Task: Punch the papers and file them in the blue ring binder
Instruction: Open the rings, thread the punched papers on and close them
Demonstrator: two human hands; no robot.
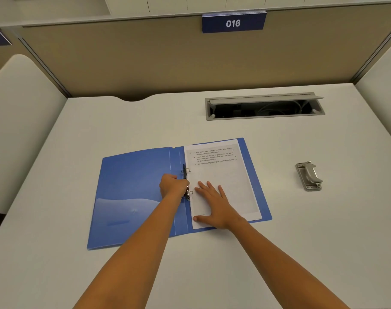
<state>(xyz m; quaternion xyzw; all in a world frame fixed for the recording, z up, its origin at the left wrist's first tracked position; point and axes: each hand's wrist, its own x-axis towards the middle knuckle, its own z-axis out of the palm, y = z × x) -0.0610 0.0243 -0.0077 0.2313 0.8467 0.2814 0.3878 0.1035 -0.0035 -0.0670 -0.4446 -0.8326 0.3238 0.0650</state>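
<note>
The blue ring binder point(132, 188) lies open on the white desk. White printed papers point(221, 170) sit on its right half, threaded on the two metal rings point(187, 181) at the spine. My left hand point(173, 186) is curled around the ring mechanism between the two rings. My right hand point(214, 204) lies flat with spread fingers on the lower part of the papers, pressing them down. The grey hole punch point(309, 176) stands alone to the right of the binder.
An open cable tray point(264, 107) is set into the desk behind the binder. A tan partition with a blue "016" sign point(233, 23) closes the back. Partition panels stand at both sides of the desk point(301, 230).
</note>
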